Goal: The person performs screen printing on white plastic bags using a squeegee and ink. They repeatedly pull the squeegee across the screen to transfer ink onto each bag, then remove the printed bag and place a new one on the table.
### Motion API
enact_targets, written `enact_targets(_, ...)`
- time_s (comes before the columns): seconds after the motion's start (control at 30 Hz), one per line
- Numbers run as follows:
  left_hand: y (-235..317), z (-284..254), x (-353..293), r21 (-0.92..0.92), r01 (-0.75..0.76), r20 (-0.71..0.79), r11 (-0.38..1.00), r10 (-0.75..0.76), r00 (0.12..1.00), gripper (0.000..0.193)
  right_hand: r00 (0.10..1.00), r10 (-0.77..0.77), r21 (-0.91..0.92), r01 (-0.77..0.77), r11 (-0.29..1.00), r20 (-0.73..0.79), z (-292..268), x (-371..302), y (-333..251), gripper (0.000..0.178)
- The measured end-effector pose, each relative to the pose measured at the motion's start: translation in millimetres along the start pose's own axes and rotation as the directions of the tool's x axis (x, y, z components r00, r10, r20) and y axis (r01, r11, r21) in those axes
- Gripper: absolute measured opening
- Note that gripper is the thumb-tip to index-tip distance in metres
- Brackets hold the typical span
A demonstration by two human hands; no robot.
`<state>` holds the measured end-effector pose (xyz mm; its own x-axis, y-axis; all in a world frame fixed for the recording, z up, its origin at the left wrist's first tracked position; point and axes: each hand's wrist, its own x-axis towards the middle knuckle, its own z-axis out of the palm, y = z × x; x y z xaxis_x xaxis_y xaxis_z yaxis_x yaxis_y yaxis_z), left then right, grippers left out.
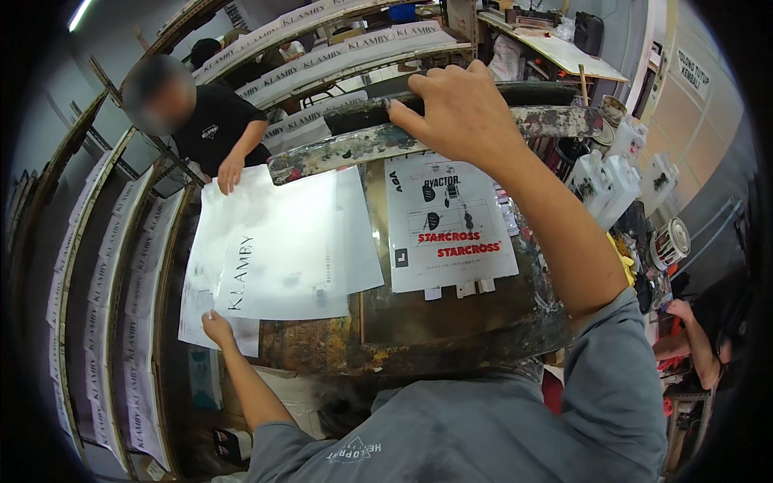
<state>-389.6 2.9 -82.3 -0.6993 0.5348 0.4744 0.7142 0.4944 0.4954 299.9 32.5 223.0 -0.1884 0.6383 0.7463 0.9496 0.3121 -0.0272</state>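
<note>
My left hand point(216, 330) pinches the near left edge of a large white sheet point(298, 274) with dark lettering, which lies over the left part of a stained worktable point(314, 344). A co-worker's hand point(230, 173) is at that sheet's far left corner. My raised right hand point(465, 113) is closed over a long, paint-spattered printing frame point(338, 151) that stands tilted up along the table's far side. Along the frame runs a black bar point(531, 94), partly under my fingers. Right of the white sheet lies a print-covered sheet point(451, 217) with red and black designs.
Racks point(149, 306) of printed white sheets stand on the left and at the back. A co-worker point(213, 121) in black is across the table. White plastic bottles point(616, 181) and a paint can point(670, 243) crowd the right side. Another person's arm point(696, 342) shows at far right.
</note>
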Motion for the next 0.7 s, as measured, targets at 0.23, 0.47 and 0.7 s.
enact_targets(0.23, 221.8, 77.2, -166.9, -0.383, -0.883, 0.372, 0.271, 0.92, 0.121, 0.064, 0.999, -0.018, -0.02, 0.018, 1.0, 0.033, 7.5, 6.7, 7.1, 0.055)
enact_targets(0.47, 388.7, 86.7, -348.8, -0.651, -0.748, 0.333, 0.128, 0.934, -0.13, 0.096, 0.998, -0.013, -0.028, 0.015, 0.999, 0.063, 2.3, 22.5, 10.1, 0.063)
enact_targets(0.7, 443.0, 85.8, -430.7, -0.752, -0.65, 0.251, 0.108, 0.959, -0.131, 0.096, 0.993, -0.088, 0.029, 0.086, 0.996, 0.082, -3.9, 40.6, 27.4, 0.054)
